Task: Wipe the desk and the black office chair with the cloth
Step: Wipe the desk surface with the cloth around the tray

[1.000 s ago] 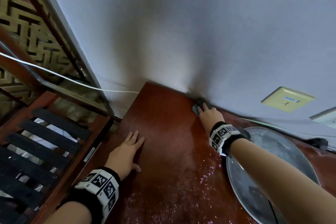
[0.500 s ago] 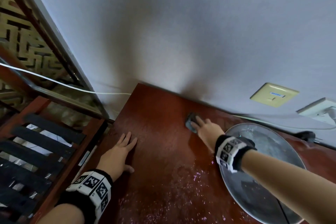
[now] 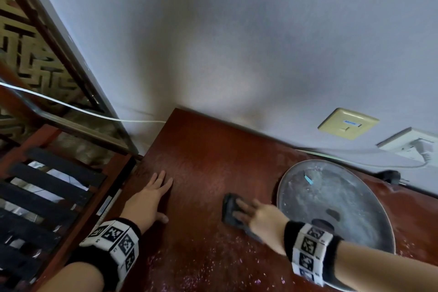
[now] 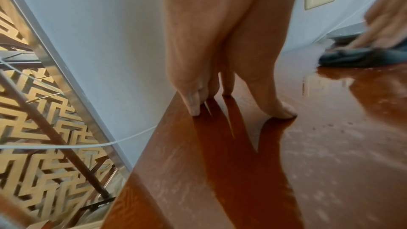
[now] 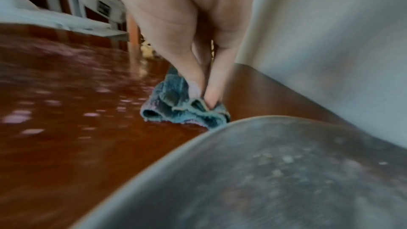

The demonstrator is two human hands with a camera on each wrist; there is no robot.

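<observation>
The desk (image 3: 201, 161) is reddish-brown wood, dusty and speckled near me. A dark blue-grey cloth (image 3: 231, 211) lies on it left of a round metal tray. My right hand (image 3: 251, 213) presses the cloth (image 5: 176, 109) flat onto the wood with straight fingers (image 5: 211, 93). My left hand (image 3: 161, 197) rests open and flat near the desk's left edge, its fingertips (image 4: 196, 107) touching the desk (image 4: 242, 180). In the left wrist view the cloth (image 4: 352, 57) shows at the far right. The black office chair is not in view.
A round metal tray (image 3: 355, 197) lies on the desk right of the cloth, its rim (image 5: 286, 171) under my right wrist. A black plug (image 3: 391, 176) lies by the wall under two sockets (image 3: 347, 123). A slatted wooden frame (image 3: 47, 185) stands left of the desk.
My right hand has dragged the cloth from the back wall toward me, along the tray's left side. My left hand has stayed in place.
</observation>
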